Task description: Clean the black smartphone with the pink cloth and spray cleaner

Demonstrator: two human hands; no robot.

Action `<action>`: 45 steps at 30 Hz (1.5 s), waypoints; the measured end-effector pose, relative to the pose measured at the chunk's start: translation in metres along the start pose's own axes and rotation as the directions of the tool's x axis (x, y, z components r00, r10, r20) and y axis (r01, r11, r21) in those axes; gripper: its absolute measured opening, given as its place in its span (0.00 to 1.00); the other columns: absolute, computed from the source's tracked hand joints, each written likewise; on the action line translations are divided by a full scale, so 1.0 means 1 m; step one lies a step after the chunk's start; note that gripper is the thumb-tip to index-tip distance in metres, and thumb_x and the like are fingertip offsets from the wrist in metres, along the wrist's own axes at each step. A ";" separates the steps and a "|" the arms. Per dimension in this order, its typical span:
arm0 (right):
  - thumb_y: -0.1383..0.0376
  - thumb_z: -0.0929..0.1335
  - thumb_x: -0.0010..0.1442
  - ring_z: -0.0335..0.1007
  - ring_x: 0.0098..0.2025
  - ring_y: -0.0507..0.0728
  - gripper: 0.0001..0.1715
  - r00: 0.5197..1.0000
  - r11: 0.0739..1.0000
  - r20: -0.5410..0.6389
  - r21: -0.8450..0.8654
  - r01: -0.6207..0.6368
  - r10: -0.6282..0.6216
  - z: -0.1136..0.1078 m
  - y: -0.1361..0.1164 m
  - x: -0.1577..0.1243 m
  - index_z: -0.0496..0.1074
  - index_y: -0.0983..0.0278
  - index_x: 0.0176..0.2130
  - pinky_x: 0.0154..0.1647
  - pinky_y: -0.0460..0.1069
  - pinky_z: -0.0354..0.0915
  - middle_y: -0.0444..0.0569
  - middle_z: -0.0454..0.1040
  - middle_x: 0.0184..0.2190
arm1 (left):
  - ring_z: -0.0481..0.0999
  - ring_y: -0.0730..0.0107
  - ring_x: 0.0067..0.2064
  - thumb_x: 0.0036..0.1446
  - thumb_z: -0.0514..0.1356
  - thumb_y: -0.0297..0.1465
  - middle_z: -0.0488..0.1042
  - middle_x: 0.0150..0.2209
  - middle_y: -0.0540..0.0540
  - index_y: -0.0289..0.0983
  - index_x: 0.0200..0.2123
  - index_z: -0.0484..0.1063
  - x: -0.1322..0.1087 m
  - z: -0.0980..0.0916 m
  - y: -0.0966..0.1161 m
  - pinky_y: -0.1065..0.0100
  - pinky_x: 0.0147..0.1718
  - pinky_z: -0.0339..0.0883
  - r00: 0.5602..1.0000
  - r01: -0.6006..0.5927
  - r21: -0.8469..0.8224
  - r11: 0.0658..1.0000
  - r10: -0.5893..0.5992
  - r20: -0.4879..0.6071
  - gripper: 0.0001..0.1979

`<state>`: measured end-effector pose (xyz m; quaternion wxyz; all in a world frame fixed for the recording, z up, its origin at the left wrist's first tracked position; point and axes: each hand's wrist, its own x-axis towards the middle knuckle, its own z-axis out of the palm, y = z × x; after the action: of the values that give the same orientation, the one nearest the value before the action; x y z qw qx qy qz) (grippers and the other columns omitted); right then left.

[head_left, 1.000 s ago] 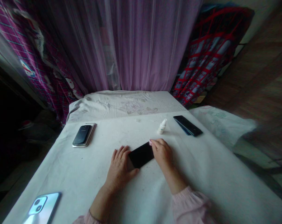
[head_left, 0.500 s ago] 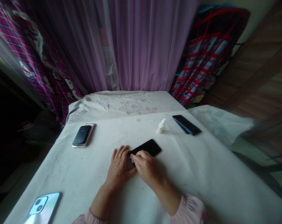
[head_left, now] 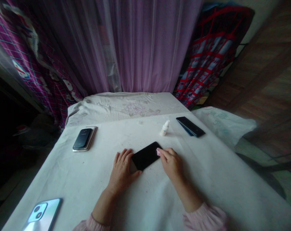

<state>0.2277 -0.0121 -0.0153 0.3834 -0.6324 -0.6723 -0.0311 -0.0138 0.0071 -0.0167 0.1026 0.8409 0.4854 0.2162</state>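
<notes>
Glass is the thing to mind: the black smartphone lies flat and slanted near the middle of the white tablecloth, glossy side up. It looks stiff, slick and easily scratched or cracked, so the narrow side edges seem the safest hold. The left hand rests flat at its near end, fingers loose and spread, thumb against the edge. The right hand pinches a small pink pad on the phone's far corner. Beyond stand a white dropper bottle and two stacked dark phones – another stacked pair lies at the left (a pale blue phone nearest).
</notes>
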 end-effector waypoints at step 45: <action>0.67 0.63 0.65 0.74 0.36 0.54 0.16 0.990 0.989 -0.138 0.138 0.053 -0.034 0.000 -0.033 0.035 0.79 0.61 0.44 0.38 0.47 0.69 0.50 0.75 0.34 | 0.83 0.62 0.39 0.69 0.48 0.37 0.82 0.40 0.43 0.39 0.50 0.74 0.007 -0.010 0.004 0.65 0.39 0.77 0.979 -0.050 -0.069 0.996 0.035 -0.199 0.18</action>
<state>0.2017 0.0105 0.0188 0.4711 -0.5852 -0.6591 -0.0344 -0.0123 0.0106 -0.0042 0.0802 0.8211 0.4668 0.3185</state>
